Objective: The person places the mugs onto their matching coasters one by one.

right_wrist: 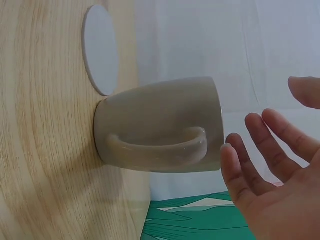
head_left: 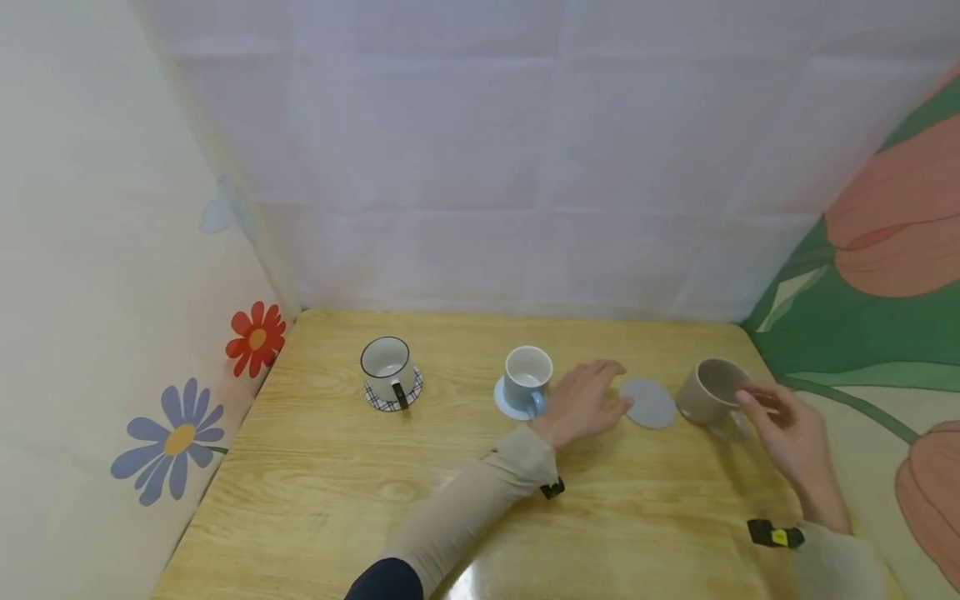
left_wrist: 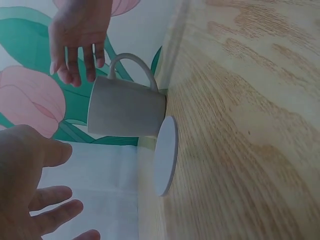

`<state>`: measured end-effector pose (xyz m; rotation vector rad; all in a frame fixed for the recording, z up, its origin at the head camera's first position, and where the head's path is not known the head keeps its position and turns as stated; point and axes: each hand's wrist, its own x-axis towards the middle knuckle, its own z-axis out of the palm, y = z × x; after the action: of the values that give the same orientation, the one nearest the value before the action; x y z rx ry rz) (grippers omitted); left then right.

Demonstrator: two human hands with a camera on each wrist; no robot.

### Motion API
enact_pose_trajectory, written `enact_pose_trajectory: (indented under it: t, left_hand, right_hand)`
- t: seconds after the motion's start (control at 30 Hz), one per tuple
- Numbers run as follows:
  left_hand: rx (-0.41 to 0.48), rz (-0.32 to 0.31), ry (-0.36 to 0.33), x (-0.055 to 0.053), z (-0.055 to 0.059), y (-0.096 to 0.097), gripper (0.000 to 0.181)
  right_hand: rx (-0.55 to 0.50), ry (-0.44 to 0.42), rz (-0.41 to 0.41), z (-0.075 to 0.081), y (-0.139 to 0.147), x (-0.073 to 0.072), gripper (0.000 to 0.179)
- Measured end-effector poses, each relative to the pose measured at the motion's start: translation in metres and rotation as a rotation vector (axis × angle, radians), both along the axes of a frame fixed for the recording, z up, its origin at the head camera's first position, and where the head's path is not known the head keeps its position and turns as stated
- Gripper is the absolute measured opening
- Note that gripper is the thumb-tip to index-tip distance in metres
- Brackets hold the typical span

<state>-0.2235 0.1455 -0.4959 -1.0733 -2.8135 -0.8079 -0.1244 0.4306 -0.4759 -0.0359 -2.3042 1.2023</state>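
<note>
A taupe mug (head_left: 703,397) stands upright on the table just right of a round grey coaster (head_left: 648,403). My right hand (head_left: 791,433) hovers by the mug's rim on the handle side. In the right wrist view its fingers (right_wrist: 265,145) are loosely bent, with the fingertips right at the rim. The mug's handle (right_wrist: 160,152) is free of the hand. My left hand (head_left: 585,402) is held over the table to the left of the coaster, its fingers spread and holding nothing. Behind its wrist, a blue-and-white mug (head_left: 523,382) sits on a light blue coaster (head_left: 507,405).
On the left, a white mug (head_left: 386,371) with a black rim and black handle stands on a checked coaster (head_left: 378,402). White cloth (head_left: 480,167) hangs behind the wooden table (head_left: 315,467). Flower-printed cloth (head_left: 892,333) borders the right side.
</note>
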Motion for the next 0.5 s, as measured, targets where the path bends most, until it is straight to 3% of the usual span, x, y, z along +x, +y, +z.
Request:
enact_pose_trajectory:
  t: [0.13, 0.5]
  left_hand:
    - [-0.009, 0.012, 0.023, 0.001, -0.004, 0.006, 0.053]
    - [-0.012, 0.065, 0.087, -0.004, -0.009, 0.018, 0.05]
  right_hand:
    - [-0.012, 0.0, -0.043, -0.002, 0.004, 0.003, 0.023]
    - [-0.041, -0.027, -0.066, -0.007, 0.01, 0.007, 0.023]
